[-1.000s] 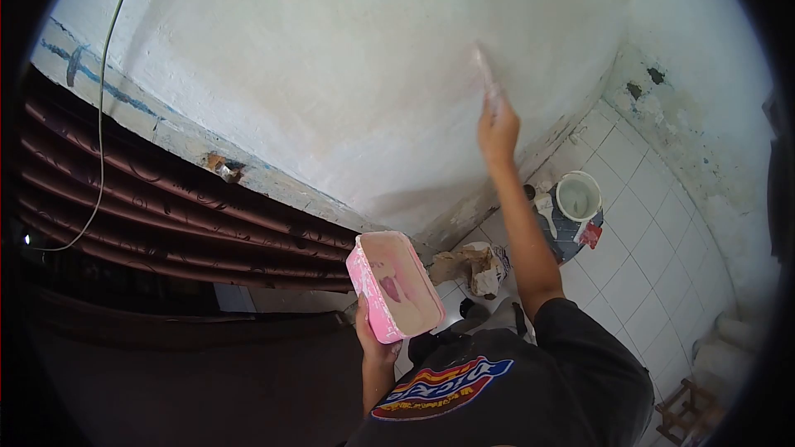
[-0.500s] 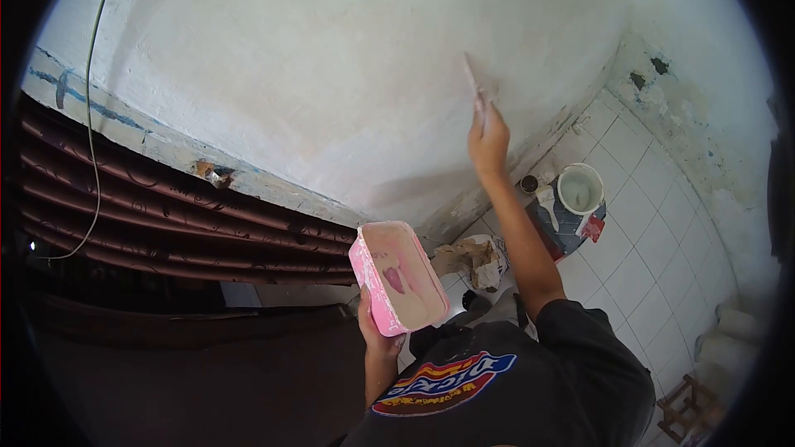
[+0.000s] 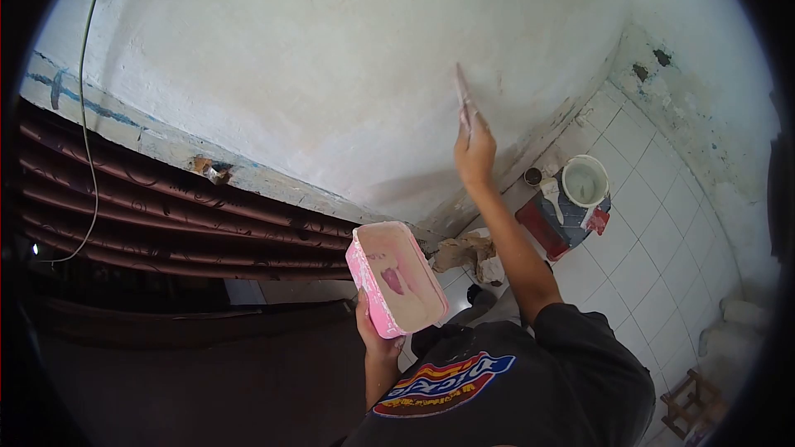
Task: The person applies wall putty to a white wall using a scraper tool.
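Observation:
My right hand (image 3: 475, 149) is closed round a putty knife (image 3: 461, 87), its thin blade seen nearly edge-on against the pale plastered wall (image 3: 315, 66). The fingers carry whitish smears. Lower down, my left hand (image 3: 374, 327) grips a pink plastic tub (image 3: 377, 298) from below and the side. White paste streaks the tub's outside, and a layer of pale filler coats its inside, with a pink patch of bare bottom showing. Part of my left hand is hidden behind the tub.
On a dark and red stand (image 3: 542, 232) sit a white bucket (image 3: 585, 181) of liquid, a brush (image 3: 552, 199) and a small dark cup (image 3: 532, 175). Crumpled brown paper (image 3: 455, 253) lies on the tiled floor. Brown curtain (image 3: 166, 207) and a hanging cable (image 3: 85, 116) are left; a wooden stool (image 3: 691, 401) stands right.
My right hand has moved slightly left and down along the wall with the putty knife, whose blade now points more upright. The tub in my left hand has hardly shifted.

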Action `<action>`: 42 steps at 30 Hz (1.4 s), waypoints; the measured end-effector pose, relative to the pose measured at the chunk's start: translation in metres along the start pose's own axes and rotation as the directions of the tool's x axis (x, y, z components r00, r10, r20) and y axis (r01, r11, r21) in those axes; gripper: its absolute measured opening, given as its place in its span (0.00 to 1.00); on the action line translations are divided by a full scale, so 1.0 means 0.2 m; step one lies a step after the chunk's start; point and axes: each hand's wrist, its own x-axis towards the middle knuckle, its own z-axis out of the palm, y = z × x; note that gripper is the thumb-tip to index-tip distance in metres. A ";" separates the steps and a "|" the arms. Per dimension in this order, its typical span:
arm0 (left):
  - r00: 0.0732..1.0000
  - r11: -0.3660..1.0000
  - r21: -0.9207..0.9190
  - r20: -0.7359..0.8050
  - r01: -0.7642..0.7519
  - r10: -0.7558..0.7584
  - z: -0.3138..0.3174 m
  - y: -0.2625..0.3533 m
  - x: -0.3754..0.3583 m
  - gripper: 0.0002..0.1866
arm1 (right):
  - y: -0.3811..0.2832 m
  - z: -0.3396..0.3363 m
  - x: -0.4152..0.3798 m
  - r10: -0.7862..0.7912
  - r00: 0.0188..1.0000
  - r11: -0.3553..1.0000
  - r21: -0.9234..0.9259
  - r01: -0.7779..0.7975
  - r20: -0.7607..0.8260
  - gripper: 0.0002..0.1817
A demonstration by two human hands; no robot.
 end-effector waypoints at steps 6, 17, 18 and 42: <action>1.000 1.000 -0.016 0.027 -0.004 0.004 0.03 0.00 0.00 0.28 | -0.10 -0.16 -0.19 0.271 0.898 0.909 0.214 -0.357 0.346 0.16; 0.994 0.984 -0.144 0.031 -0.103 0.109 0.24 -0.07 0.02 0.27 | 0.02 -0.39 0.13 0.489 0.654 0.366 0.546 -0.754 0.576 0.15; 0.993 0.981 -0.155 0.014 -0.115 0.119 0.25 -0.10 0.02 0.27 | 0.04 -0.41 0.18 0.483 0.646 0.371 0.530 -0.762 0.590 0.15; 0.890 0.931 -0.266 -0.442 -0.250 0.112 0.29 -0.79 -0.51 0.27 | 0.52 -0.33 0.04 -0.500 0.745 0.861 0.163 0.481 0.442 0.21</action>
